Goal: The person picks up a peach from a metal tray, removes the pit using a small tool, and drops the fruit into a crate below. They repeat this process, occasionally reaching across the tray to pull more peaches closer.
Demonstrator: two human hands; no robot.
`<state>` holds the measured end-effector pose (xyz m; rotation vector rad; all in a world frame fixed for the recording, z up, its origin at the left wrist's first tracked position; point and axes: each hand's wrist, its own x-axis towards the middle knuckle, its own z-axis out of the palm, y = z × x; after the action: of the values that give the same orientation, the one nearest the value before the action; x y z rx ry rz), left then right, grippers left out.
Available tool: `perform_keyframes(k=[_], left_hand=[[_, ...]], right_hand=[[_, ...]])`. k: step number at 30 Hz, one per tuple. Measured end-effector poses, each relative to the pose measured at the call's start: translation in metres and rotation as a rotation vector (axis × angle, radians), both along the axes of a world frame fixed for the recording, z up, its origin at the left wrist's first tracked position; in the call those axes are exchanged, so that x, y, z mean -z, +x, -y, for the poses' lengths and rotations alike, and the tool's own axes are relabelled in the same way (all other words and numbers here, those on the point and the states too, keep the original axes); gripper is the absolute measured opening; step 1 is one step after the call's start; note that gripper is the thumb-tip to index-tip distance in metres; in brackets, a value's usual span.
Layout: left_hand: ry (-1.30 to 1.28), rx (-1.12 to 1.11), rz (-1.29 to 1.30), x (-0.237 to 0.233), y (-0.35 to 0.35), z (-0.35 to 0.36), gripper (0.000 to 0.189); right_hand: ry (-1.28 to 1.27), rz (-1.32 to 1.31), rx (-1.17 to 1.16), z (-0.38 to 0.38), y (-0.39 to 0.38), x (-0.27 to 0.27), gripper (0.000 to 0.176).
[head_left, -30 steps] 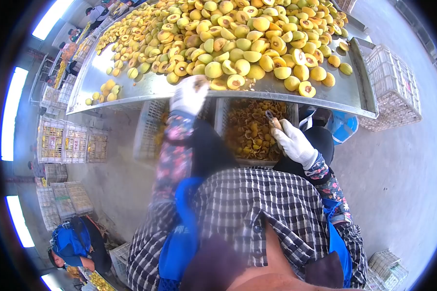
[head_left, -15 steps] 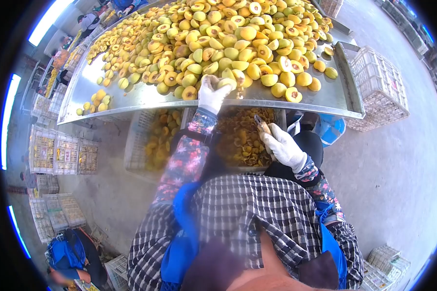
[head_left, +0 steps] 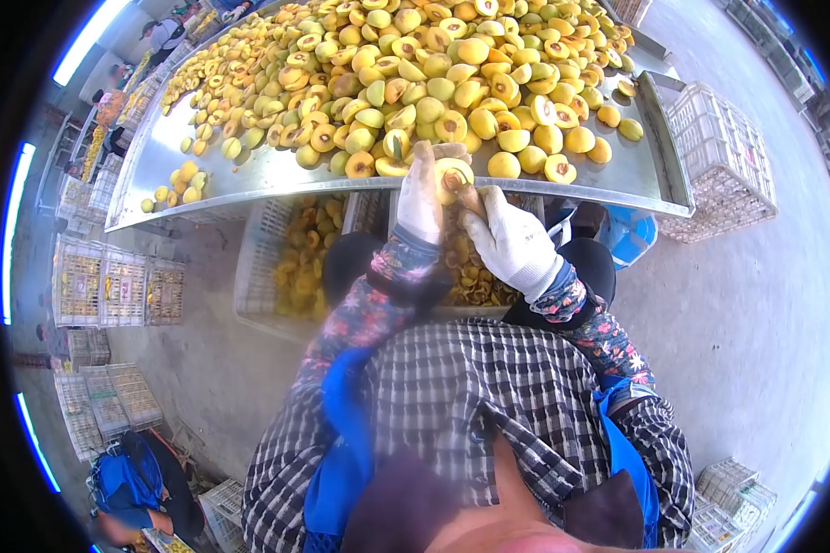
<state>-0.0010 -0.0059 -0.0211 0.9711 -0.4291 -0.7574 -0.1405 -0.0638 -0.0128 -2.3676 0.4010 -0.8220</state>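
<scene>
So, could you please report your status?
White-gloved left hand holding halved yellow fruit. White-gloved right hand gripping brown-handled tool beside it. No obstruction visible.

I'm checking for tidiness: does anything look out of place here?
Only slightly: a small fruit cluster sits apart from the main pile, near the table's left corner. It may be deliberate.

No lettering can be read; the reddish mark (head_left: 124,290) on the white crates (head_left: 101,276) at left is too small.

The right hand (head_left: 515,241) has risen beside the left hand (head_left: 420,198) — its tool (head_left: 471,199) now at the fruit half (head_left: 453,175).
</scene>
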Motion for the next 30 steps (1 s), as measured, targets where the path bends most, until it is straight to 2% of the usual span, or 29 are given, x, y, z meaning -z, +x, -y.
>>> perform_keyframes(k=[5, 8, 11, 15, 18, 22, 24, 26, 28, 30], left_hand=[[0.042, 0.000, 0.003, 0.000, -0.002, -0.001, 0.061], [0.004, -0.035, 0.003, 0.000, -0.004, 0.002, 0.053], [0.053, -0.170, 0.271, 0.014, -0.004, 0.006, 0.049], [0.123, -0.144, 0.360, 0.028, 0.005, 0.007, 0.047], [0.248, -0.067, 0.549, 0.035, 0.008, 0.003, 0.047], [0.376, 0.072, 0.697, 0.027, 0.018, -0.005, 0.046], [0.279, 0.118, 0.548, 0.027, 0.020, -0.004, 0.045], [0.064, 0.167, 0.216, 0.024, 0.022, 0.002, 0.054], [0.052, 0.049, 0.437, 0.009, 0.003, -0.004, 0.061], [-0.181, -0.121, 0.258, 0.009, -0.018, 0.005, 0.039]], right_hand=[[-0.003, -0.063, -0.018, -0.002, -0.002, 0.011, 0.029], [-0.048, -0.111, -0.003, -0.002, -0.003, 0.013, 0.030], [-0.060, -0.078, 0.000, -0.003, -0.003, 0.019, 0.029], [-0.124, 0.007, -0.042, 0.006, -0.005, 0.033, 0.028], [-0.086, -0.144, -0.102, 0.004, -0.012, 0.007, 0.026], [0.119, -0.260, -0.133, 0.018, -0.013, 0.027, 0.027], [0.298, -0.317, -0.144, 0.021, -0.012, 0.021, 0.030], [0.545, -0.279, -0.152, 0.024, -0.012, 0.012, 0.032], [0.742, -0.242, -0.181, 0.026, -0.011, 0.019, 0.032], [0.718, -0.244, -0.204, 0.021, -0.010, 0.020, 0.032]])
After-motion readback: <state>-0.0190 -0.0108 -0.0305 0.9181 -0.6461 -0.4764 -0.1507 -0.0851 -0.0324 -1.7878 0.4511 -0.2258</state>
